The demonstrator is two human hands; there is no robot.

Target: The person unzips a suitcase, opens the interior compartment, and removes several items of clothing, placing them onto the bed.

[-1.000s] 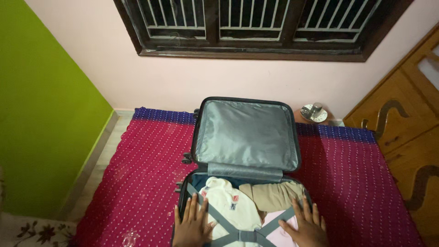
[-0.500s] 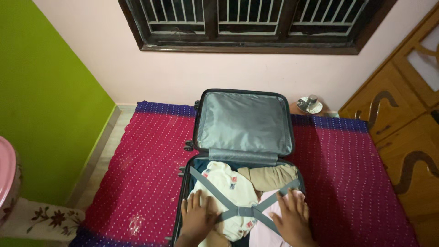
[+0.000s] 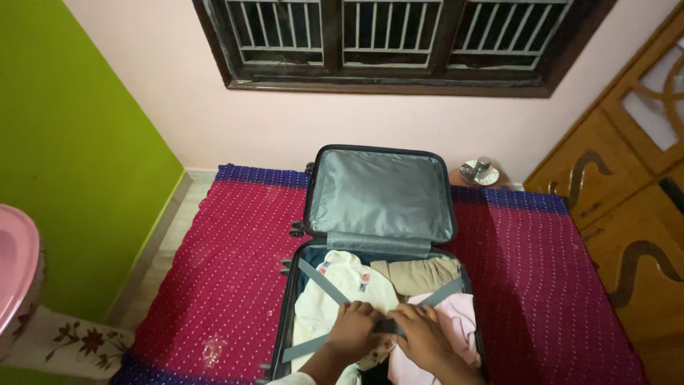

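Head view. An open suitcase [image 3: 313,235] lies on a bed covered with a dotted red bedspread [image 3: 228,264]; its grey-lined lid [image 3: 381,194] stands open at 12 o'clock. The lower half holds folded clothes: a cream garment [image 3: 335,285] at 9 o'clock, a tan garment [image 3: 420,274] at 1 o'clock and a pink garment [image 3: 459,321] at 3 o'clock. Grey packing straps [image 3: 320,279] cross over the clothes. The left hand [image 3: 354,329] and right hand [image 3: 420,335] lie close together at the centre, where the straps meet, both curled over the strap buckle [image 3: 387,326], which is mostly hidden beneath them. A small metal cup on a plate [image 3: 481,171] sits beyond the bed at 1 o'clock, below a barred window [image 3: 399,43].
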